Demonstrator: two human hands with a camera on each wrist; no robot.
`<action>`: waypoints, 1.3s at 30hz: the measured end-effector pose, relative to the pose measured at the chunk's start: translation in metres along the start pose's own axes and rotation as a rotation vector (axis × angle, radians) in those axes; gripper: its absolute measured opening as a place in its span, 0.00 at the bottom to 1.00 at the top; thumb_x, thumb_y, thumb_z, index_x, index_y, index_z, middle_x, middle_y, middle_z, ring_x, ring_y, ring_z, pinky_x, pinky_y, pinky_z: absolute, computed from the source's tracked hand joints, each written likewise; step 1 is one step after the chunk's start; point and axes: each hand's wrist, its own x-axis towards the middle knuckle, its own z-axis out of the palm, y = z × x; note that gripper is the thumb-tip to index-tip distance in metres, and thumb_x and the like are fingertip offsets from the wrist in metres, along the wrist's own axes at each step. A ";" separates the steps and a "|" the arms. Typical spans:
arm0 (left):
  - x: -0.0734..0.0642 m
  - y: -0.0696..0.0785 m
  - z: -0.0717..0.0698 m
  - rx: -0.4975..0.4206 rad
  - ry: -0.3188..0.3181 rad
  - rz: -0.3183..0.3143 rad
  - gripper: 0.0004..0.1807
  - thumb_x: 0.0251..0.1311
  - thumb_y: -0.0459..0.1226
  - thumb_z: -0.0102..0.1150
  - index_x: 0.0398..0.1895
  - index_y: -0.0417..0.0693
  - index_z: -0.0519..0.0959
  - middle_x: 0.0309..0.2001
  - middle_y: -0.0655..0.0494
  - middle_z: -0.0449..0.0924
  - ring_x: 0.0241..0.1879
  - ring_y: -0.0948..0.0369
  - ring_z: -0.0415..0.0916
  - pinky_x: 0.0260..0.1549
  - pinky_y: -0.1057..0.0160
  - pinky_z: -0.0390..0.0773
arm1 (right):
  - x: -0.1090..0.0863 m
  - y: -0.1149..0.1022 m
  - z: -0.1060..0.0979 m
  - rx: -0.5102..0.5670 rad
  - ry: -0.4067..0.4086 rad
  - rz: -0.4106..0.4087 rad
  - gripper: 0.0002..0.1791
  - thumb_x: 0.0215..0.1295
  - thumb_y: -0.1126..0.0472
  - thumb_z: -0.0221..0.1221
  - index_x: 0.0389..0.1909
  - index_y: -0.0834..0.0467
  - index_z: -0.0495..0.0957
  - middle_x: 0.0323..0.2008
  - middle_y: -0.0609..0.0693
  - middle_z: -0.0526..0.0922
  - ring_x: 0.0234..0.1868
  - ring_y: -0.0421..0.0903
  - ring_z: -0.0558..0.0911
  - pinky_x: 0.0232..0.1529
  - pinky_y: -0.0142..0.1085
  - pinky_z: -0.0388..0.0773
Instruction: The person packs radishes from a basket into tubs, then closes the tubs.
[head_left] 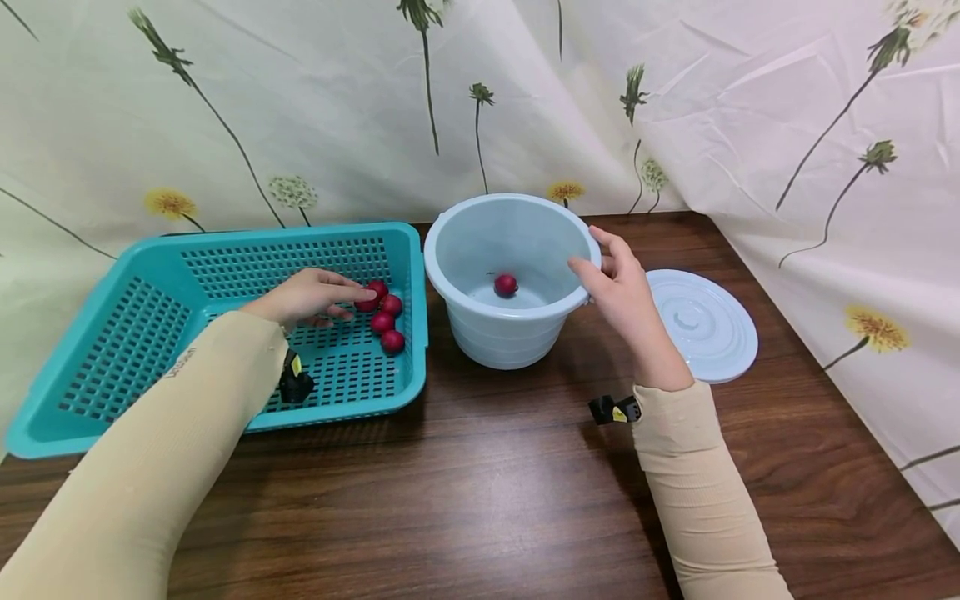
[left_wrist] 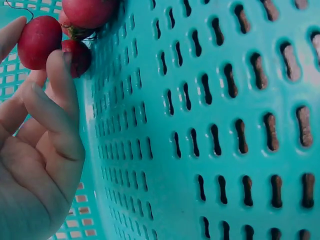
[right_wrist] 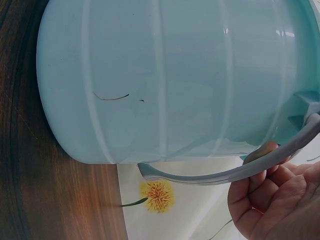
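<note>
My left hand (head_left: 318, 296) reaches into the teal basket (head_left: 416, 333), at its right end. Between thumb and fingertips it pinches a round red radish (left_wrist: 40, 42), whose thin root shows in the left wrist view. Several more radishes (head_left: 382, 322) lie close by against the basket's right side. A light blue bucket (head_left: 502, 337) stands upright to the right of the basket, with one radish (head_left: 506, 285) on its bottom. My right hand (head_left: 618, 287) grips the bucket's right rim, thumb at the inner edge and fingers outside. The bucket's grey handle (right_wrist: 220, 176) hangs down beside those fingers.
A round light blue lid (head_left: 701, 325) lies flat on the dark wooden table (head_left: 480, 500), right of the bucket. A white cloth (head_left: 525, 108) printed with dandelions hangs behind the table and along its right edge. Small black cameras sit at both wrists.
</note>
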 end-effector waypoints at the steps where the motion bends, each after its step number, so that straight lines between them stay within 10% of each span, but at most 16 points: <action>1: 0.000 0.000 0.000 0.001 -0.004 0.007 0.45 0.60 0.64 0.58 0.70 0.44 0.66 0.70 0.43 0.66 0.57 0.55 0.78 0.47 0.61 0.79 | 0.000 0.000 0.000 0.000 0.001 0.001 0.35 0.70 0.52 0.55 0.75 0.53 0.58 0.51 0.68 0.80 0.31 0.34 0.79 0.31 0.26 0.76; 26: -0.013 0.023 -0.006 -0.292 -0.146 0.248 0.17 0.73 0.50 0.50 0.56 0.52 0.71 0.41 0.63 0.82 0.38 0.62 0.82 0.38 0.63 0.78 | 0.000 -0.001 0.000 0.004 -0.002 0.010 0.34 0.70 0.51 0.55 0.75 0.53 0.58 0.51 0.67 0.80 0.31 0.34 0.79 0.32 0.26 0.76; 39: -0.034 0.079 -0.006 -0.501 -0.302 0.494 0.13 0.74 0.44 0.49 0.53 0.48 0.74 0.46 0.54 0.84 0.33 0.61 0.76 0.29 0.67 0.77 | 0.000 0.000 0.000 0.005 -0.004 0.009 0.35 0.70 0.52 0.54 0.75 0.54 0.58 0.53 0.68 0.80 0.32 0.33 0.80 0.32 0.26 0.77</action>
